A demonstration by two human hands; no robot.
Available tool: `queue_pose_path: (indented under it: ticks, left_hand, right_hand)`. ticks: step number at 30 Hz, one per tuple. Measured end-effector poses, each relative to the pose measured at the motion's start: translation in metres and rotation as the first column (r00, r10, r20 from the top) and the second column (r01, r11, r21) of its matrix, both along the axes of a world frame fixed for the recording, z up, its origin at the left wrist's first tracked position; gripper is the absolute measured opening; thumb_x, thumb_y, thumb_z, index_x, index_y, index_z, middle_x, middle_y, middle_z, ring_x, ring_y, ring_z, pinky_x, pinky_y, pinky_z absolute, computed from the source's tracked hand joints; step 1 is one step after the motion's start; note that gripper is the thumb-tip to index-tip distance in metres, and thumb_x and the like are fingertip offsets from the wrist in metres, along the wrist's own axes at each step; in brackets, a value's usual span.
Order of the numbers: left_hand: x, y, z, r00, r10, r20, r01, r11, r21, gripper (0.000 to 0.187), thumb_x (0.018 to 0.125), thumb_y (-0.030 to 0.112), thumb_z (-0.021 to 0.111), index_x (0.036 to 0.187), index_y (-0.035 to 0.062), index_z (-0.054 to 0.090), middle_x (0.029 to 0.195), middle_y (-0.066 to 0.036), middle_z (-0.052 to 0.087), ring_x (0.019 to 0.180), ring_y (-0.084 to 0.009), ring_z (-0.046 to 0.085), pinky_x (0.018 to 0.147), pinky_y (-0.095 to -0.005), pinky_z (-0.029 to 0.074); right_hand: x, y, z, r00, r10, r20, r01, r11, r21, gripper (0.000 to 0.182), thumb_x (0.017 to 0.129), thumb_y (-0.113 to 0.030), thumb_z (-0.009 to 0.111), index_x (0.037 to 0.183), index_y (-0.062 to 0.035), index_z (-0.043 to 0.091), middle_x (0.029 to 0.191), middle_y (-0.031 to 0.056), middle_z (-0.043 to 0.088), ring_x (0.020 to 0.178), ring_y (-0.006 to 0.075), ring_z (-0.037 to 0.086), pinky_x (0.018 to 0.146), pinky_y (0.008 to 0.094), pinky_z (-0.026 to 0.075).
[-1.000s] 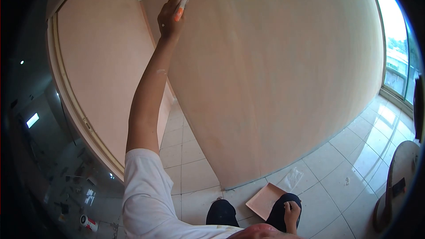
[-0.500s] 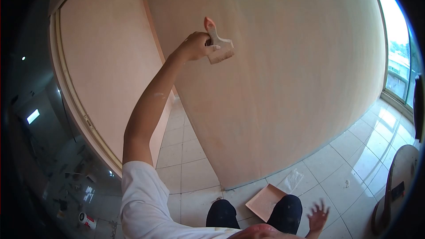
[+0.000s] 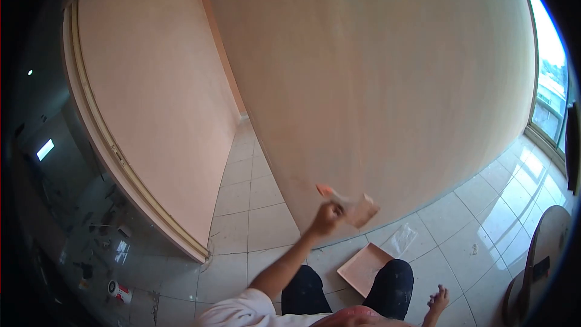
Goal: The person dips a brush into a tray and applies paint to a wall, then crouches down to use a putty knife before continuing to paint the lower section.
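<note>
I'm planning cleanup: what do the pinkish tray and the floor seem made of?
Tray: probably plastic, dull pinkish, with a thin raised rim; coated metal remains possible.
Floor: likely glazed ceramic tile, glossy, showing straight joints and bright reflections.

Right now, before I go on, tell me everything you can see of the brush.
The brush is wide and flat, with a pale pinkish head and a handle ending in an orange-red tip. The left hand grips it, its head pointing right and slightly down in the picture, in front of the wall's lower part. Blur hides the bristles' condition, and contact with the wall cannot be judged.
</note>
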State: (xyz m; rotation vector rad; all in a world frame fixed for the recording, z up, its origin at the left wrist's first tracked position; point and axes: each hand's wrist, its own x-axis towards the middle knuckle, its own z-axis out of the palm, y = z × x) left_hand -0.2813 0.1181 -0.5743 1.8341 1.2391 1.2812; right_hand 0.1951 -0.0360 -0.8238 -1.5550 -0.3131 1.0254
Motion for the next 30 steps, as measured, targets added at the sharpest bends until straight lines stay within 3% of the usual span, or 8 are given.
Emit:
queue_pose_path:
  ticks: [2,5,8,11,14,18,23,30]
  left_hand:
    - [0.038,-0.039,-0.045,0.907,0.234,-0.351,-0.189,0.969,0.159,0.028,0.086,0.033,0.076,0.094,0.0064,0.072,0.086,-0.012,0.073,0.077,-0.0272,0.071,0.069,-0.0396,0.054]
    - [0.073,-0.068,-0.085,0.896,0.243,-0.371,-0.152,0.954,0.259,0.024,0.085,0.029,0.076,0.089,0.0068,0.068,0.088,-0.011,0.07,0.082,-0.0314,0.069,0.075,-0.0408,0.053]
    - [0.083,-0.095,-0.096,0.86,0.254,-0.442,-0.14,0.951,0.274,0.02,0.081,0.025,0.077,0.087,0.0089,0.066,0.088,-0.008,0.07,0.084,-0.0293,0.067,0.077,-0.04,0.049]
    - [0.08,-0.111,-0.108,0.876,0.337,-0.344,-0.256,0.931,0.261,0.019,0.073,0.016,0.081,0.086,0.0136,0.066,0.088,-0.003,0.069,0.085,-0.0243,0.066,0.077,-0.0381,0.046]
    - [0.072,-0.121,-0.121,0.851,0.288,-0.438,-0.22,0.955,0.2,0.021,0.076,0.013,0.078,0.095,0.0152,0.071,0.095,-0.002,0.068,0.091,-0.0243,0.064,0.081,-0.0386,0.044]
    - [0.058,-0.126,-0.101,0.955,0.097,-0.281,-0.103,0.995,-0.009,0.033,0.089,0.025,0.072,0.118,0.0075,0.071,0.121,-0.01,0.069,0.12,-0.0304,0.059,0.105,-0.0409,0.041]
    - [0.003,-0.166,-0.102,0.9,0.385,-0.203,-0.407,0.91,-0.079,0.023,0.096,0.011,0.062,0.116,0.0046,0.071,0.12,-0.01,0.069,0.117,-0.028,0.061,0.102,-0.0399,0.045]
    - [-0.023,-0.23,-0.136,0.807,0.504,-0.306,-0.586,0.748,-0.312,0.023,0.096,0.008,0.058,0.116,0.0052,0.07,0.121,-0.01,0.069,0.12,-0.0285,0.059,0.104,-0.0402,0.043]
  right_hand:
    - [-0.079,0.029,0.078,0.878,0.098,0.468,-0.26,0.919,0.296,0.028,0.089,-0.019,0.069,0.113,-0.0048,0.067,0.064,-0.0019,0.049,0.054,0.0073,0.045,0.048,0.0238,0.036]
    - [-0.172,0.055,0.153,0.759,0.484,0.435,-0.64,0.675,0.366,0.051,0.078,-0.024,0.083,0.12,-0.0017,0.063,0.067,0.0035,0.056,0.059,0.0115,0.052,0.056,0.0279,0.045]
    - [-0.224,0.068,0.184,0.464,0.55,0.695,-0.755,0.656,-0.015,0.057,0.072,-0.037,0.087,0.111,-0.003,0.064,0.071,0.0086,0.068,0.064,0.0212,0.067,0.061,0.0315,0.051]
    - [-0.238,0.076,0.166,0.386,0.542,0.746,-0.798,0.602,-0.024,0.054,0.073,-0.044,0.084,0.109,-0.0094,0.065,0.073,0.0092,0.07,0.072,0.0293,0.071,0.066,0.0387,0.054]
    - [-0.247,0.064,0.153,0.403,0.564,0.721,-0.851,0.521,0.068,0.03,0.083,-0.033,0.073,0.099,-0.0074,0.071,0.083,0.0165,0.071,0.076,0.0356,0.07,0.072,0.04,0.055]
    - [-0.223,0.087,0.118,0.56,0.756,0.34,-0.823,0.554,0.126,0.019,0.09,-0.009,0.06,0.099,0.0038,0.07,0.077,0.0076,0.069,0.062,0.0157,0.065,0.057,0.0318,0.052]
    - [-0.163,0.165,0.102,0.481,0.828,0.289,-0.867,0.498,0.016,0.041,0.086,-0.005,0.06,0.127,0.0015,0.064,0.084,0.0039,0.067,0.074,0.011,0.063,0.067,0.0291,0.053]
    - [-0.108,0.224,0.0,0.225,0.935,0.273,-0.856,0.324,-0.404,0.029,0.088,-0.014,0.062,0.112,-0.0008,0.071,0.074,0.0082,0.071,0.063,0.0129,0.068,0.058,0.0286,0.053]
